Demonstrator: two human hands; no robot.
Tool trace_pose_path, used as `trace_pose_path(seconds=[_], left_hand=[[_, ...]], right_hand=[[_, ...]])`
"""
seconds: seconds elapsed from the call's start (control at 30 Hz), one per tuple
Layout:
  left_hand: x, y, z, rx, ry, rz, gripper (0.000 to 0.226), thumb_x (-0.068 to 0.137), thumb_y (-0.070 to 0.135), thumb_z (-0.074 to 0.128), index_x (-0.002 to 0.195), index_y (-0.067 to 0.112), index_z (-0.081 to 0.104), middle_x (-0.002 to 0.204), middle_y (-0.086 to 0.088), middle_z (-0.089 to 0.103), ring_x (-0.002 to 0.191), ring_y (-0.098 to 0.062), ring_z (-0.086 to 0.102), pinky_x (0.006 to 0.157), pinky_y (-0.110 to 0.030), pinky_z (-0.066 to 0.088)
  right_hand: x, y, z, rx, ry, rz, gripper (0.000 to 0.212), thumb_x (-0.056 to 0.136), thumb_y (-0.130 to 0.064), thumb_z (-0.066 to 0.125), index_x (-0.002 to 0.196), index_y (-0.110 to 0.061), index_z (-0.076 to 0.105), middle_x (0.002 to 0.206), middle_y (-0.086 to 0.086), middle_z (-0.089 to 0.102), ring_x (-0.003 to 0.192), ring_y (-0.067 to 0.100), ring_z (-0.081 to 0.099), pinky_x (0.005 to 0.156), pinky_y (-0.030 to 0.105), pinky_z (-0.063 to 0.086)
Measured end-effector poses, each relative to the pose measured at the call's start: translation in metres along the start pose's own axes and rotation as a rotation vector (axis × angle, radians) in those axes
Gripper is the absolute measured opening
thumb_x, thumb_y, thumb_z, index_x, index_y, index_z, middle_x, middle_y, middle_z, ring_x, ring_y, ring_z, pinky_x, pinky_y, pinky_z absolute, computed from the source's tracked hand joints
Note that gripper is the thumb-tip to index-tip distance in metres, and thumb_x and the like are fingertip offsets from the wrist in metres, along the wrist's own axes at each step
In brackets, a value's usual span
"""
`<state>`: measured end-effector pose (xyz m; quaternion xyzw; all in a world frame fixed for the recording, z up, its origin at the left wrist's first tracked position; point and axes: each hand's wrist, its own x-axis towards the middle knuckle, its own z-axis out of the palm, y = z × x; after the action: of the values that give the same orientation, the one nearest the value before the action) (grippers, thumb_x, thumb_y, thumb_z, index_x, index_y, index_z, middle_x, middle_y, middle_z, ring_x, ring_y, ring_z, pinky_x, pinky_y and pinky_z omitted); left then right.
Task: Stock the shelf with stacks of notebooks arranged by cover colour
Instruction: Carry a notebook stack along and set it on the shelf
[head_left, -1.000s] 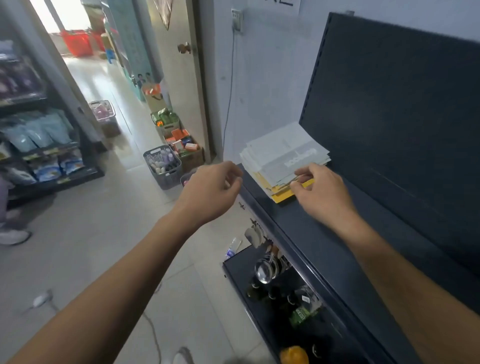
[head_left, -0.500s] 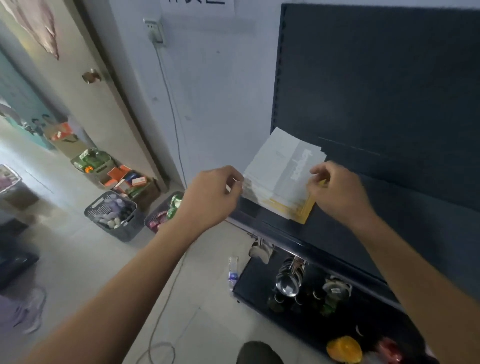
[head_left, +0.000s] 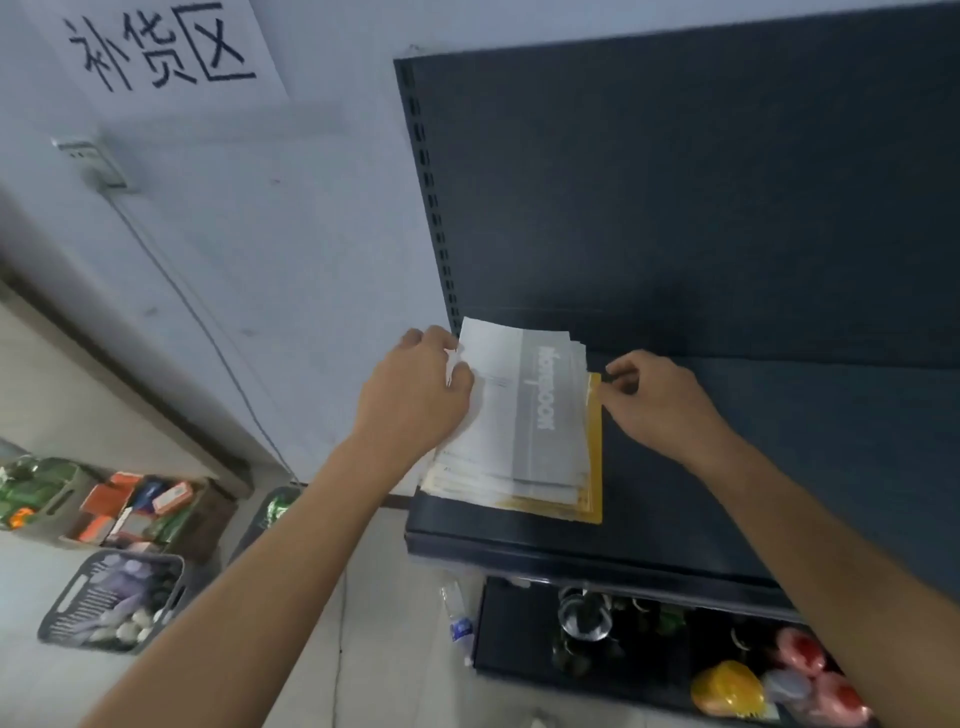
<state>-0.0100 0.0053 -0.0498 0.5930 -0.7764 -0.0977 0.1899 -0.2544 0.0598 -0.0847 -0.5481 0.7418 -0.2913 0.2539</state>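
Note:
A stack of notebooks (head_left: 524, 421) lies at the left end of the dark blue shelf (head_left: 727, 467). Its top covers are white and grey with the word "Notebook"; yellow covers (head_left: 595, 457) show underneath along the right and front edges. My left hand (head_left: 415, 395) grips the stack's left edge, fingers curled onto the white cover. My right hand (head_left: 660, 400) pinches the yellow cover's far right edge with thumb and fingers.
A dark back panel (head_left: 675, 197) rises behind the shelf. A lower shelf (head_left: 597, 639) holds metal cups and a yellow item (head_left: 727, 688). Baskets of goods (head_left: 111, 603) stand on the floor at left. A cable (head_left: 218, 353) runs down the wall.
My head has turned right and closer, so the stack sits squarely ahead. My left hand has moved onto the stack's left edge; my right hand has shifted to its far right edge.

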Motion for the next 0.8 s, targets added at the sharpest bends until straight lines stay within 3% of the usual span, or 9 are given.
trace_pose_path(seconds=[0.1, 0.17, 0.23, 0.3, 0.4, 0.5, 0.6, 0.8], left_hand=[[0.015, -0.007, 0.013, 0.108, -0.076, -0.087, 0.050, 0.099, 0.043, 0.050, 0.133, 0.007, 0.049, 0.130, -0.012, 0.053, 0.111, -0.035, 0.058, 0.085, -0.042, 0.049], [0.020, -0.010, 0.021, 0.130, -0.144, -0.143, 0.059, 0.098, 0.052, 0.050, 0.134, 0.006, 0.047, 0.130, -0.012, 0.052, 0.111, -0.035, 0.057, 0.079, -0.039, 0.044], [0.025, -0.015, 0.028, 0.148, -0.206, -0.154, 0.065, 0.096, 0.061, 0.050, 0.132, 0.007, 0.047, 0.126, -0.011, 0.055, 0.108, -0.034, 0.059, 0.076, -0.037, 0.043], [0.030, -0.019, 0.031, 0.139, -0.235, -0.150, 0.064, 0.093, 0.064, 0.051, 0.126, 0.010, 0.049, 0.119, -0.009, 0.060, 0.103, -0.031, 0.061, 0.074, -0.036, 0.043], [0.037, -0.023, 0.034, 0.116, -0.243, -0.105, 0.051, 0.093, 0.062, 0.055, 0.108, 0.014, 0.058, 0.106, -0.004, 0.066, 0.093, -0.026, 0.062, 0.070, -0.033, 0.044], [0.039, -0.024, 0.034, 0.114, -0.242, -0.065, 0.040, 0.094, 0.054, 0.056, 0.080, 0.017, 0.051, 0.089, -0.005, 0.064, 0.076, -0.022, 0.058, 0.060, -0.032, 0.041], [0.037, -0.026, 0.031, 0.073, -0.240, -0.092, 0.037, 0.092, 0.045, 0.059, 0.078, 0.012, 0.051, 0.079, -0.004, 0.060, 0.067, -0.019, 0.056, 0.051, -0.028, 0.035], [0.040, -0.032, 0.017, -0.001, -0.249, -0.133, 0.036, 0.082, 0.034, 0.067, 0.070, 0.006, 0.049, 0.065, -0.007, 0.059, 0.055, -0.020, 0.051, 0.047, -0.026, 0.035]], right_hand=[[0.004, 0.000, 0.004, 0.073, -0.019, 0.072, 0.031, 0.097, -0.035, 0.058, 0.122, -0.021, 0.067, 0.098, -0.011, 0.067, 0.093, 0.010, 0.065, 0.081, 0.029, 0.054], [0.000, -0.002, 0.011, 0.057, -0.032, 0.092, 0.025, 0.096, -0.031, 0.055, 0.106, -0.015, 0.072, 0.092, -0.002, 0.071, 0.089, 0.018, 0.068, 0.080, 0.037, 0.056], [-0.004, -0.007, 0.023, -0.021, -0.038, 0.080, 0.028, 0.096, -0.029, 0.054, 0.082, -0.007, 0.065, 0.083, 0.006, 0.067, 0.076, 0.025, 0.066, 0.068, 0.038, 0.054], [-0.009, -0.012, 0.037, -0.119, -0.039, 0.062, 0.034, 0.097, -0.029, 0.053, 0.069, -0.010, 0.049, 0.086, 0.006, 0.054, 0.072, 0.023, 0.058, 0.063, 0.035, 0.049], [-0.015, -0.017, 0.055, -0.283, 0.014, 0.017, 0.029, 0.101, -0.033, 0.046, 0.079, -0.014, 0.048, 0.104, 0.005, 0.043, 0.094, 0.021, 0.048, 0.073, 0.034, 0.047], [-0.021, -0.020, 0.065, -0.400, 0.072, 0.001, 0.032, 0.103, -0.037, 0.039, 0.104, -0.010, 0.055, 0.113, 0.006, 0.040, 0.107, 0.022, 0.040, 0.073, 0.028, 0.043], [-0.024, -0.023, 0.069, -0.470, 0.088, -0.025, 0.042, 0.104, -0.045, 0.036, 0.114, -0.010, 0.057, 0.117, 0.006, 0.042, 0.112, 0.022, 0.038, 0.077, 0.026, 0.045], [-0.028, -0.031, 0.073, -0.465, 0.122, -0.084, 0.045, 0.104, -0.047, 0.036, 0.109, -0.013, 0.065, 0.115, 0.004, 0.045, 0.112, 0.021, 0.037, 0.086, 0.030, 0.049]])
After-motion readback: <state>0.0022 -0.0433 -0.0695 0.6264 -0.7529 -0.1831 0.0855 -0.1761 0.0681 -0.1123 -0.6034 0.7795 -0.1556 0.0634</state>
